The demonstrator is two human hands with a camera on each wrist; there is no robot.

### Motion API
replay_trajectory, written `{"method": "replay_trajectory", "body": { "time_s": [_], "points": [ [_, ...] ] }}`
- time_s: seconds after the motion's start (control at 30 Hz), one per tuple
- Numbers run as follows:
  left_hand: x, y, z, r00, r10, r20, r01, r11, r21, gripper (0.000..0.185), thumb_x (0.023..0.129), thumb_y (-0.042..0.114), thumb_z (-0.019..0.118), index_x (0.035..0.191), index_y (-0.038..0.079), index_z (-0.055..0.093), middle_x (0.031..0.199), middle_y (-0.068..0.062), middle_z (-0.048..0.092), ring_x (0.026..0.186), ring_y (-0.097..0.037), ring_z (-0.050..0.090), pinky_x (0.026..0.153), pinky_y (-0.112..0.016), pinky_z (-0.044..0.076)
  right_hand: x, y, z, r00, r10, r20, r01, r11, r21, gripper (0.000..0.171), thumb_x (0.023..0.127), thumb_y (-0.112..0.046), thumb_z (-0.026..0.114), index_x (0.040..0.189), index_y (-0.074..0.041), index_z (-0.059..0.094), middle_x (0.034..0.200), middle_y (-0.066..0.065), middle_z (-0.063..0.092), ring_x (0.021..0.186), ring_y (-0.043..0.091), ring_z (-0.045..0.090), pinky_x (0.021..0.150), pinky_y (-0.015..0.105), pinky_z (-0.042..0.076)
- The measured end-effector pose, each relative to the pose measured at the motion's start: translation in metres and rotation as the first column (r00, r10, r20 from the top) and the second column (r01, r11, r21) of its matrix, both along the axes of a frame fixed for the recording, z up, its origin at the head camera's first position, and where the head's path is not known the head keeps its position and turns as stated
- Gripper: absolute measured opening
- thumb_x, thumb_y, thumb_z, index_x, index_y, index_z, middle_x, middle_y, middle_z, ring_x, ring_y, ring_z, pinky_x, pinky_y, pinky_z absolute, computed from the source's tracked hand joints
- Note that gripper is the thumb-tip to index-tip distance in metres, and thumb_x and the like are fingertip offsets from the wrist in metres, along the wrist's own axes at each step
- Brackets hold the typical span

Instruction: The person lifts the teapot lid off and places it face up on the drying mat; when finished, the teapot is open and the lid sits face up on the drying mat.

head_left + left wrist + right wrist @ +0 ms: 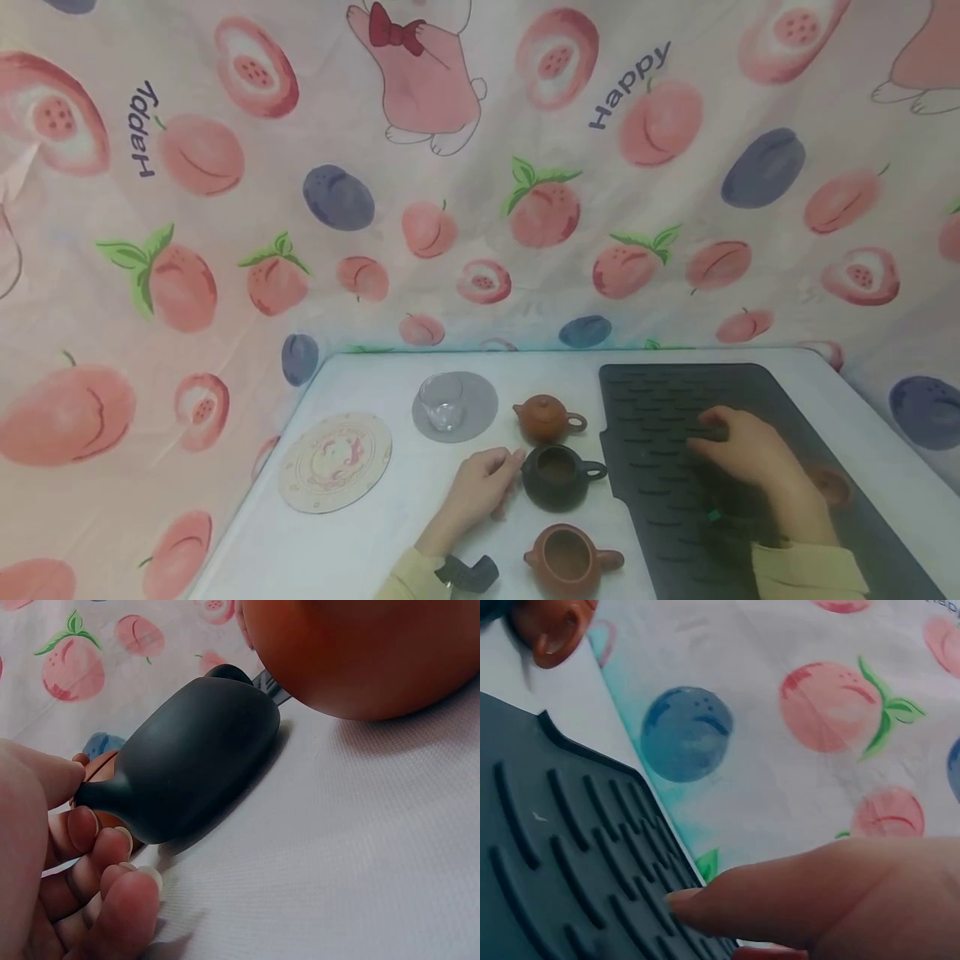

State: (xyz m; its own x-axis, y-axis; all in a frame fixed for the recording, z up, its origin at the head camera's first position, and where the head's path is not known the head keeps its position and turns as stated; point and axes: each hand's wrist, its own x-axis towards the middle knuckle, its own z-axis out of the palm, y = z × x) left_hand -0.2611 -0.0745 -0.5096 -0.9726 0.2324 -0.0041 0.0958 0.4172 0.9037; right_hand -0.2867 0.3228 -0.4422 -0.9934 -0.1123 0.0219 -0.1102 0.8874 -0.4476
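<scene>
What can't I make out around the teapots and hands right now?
- Dark teapot: left wrist view shows only its side, not the opening.
- Right hand on the ribbed mat: palm hides whatever lies beneath.
- Left hand: head view too small to show its grip on the spout.

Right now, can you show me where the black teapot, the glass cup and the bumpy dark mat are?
black teapot (556, 477): head view, on its open body.
glass cup (442, 402): head view, on its clear side wall.
bumpy dark mat (660, 400): head view, on a bare ridged part.
</scene>
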Motion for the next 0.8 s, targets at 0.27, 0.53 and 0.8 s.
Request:
{"method": "replay_trajectory", "body": {
  "time_s": [0.27, 0.53, 0.8],
  "points": [
    [0.002, 0.002, 0.003, 1.0, -0.007, -0.014, 0.007, 1.0, -0.021, 0.05, 0.106, 0.052, 0.052, 0.074, 0.014, 0.057, 0.056, 0.002, 0.053, 0.04, -0.014, 0.053, 0.045, -0.027, 0.04, 0.003, -0.018, -0.005, 0.999, -0.003, -0.053, 0.001, 0.999, -0.036, 0.048, 0.093, -0.029, 0.074, 0.122, 0.008, 0.062, 0.122, 0.034, 0.062, 0.113, 0.055, 0.056, 0.09, 0.067, 0.044],
    [0.001, -0.003, 0.006, 0.999, -0.037, 0.015, 0.037, 0.999, -0.012, 0.051, 0.106, 0.053, 0.05, 0.078, 0.012, 0.06, 0.059, 0.001, 0.054, 0.041, -0.016, 0.056, 0.046, -0.029, 0.043, 0.005, -0.034, -0.003, 0.992, 0.02, -0.123, -0.029, 0.997, -0.074, 0.042, 0.095, -0.028, 0.074, 0.122, 0.002, 0.064, 0.124, 0.029, 0.063, 0.115, 0.051, 0.057, 0.092, 0.066, 0.043],
    [-0.013, -0.009, 0.017, 1.0, -0.019, 0.008, 0.02, 0.998, -0.066, 0.046, 0.105, 0.057, 0.049, 0.09, 0.015, 0.061, 0.068, -0.001, 0.061, 0.049, -0.022, 0.062, 0.053, -0.033, 0.046, -0.01, -0.077, 0.018, 0.978, 0.134, -0.159, -0.149, 0.985, -0.088, 0.037, 0.095, -0.025, 0.075, 0.123, -0.002, 0.067, 0.124, 0.021, 0.066, 0.118, 0.045, 0.059, 0.097, 0.064, 0.044]
  ]
}}
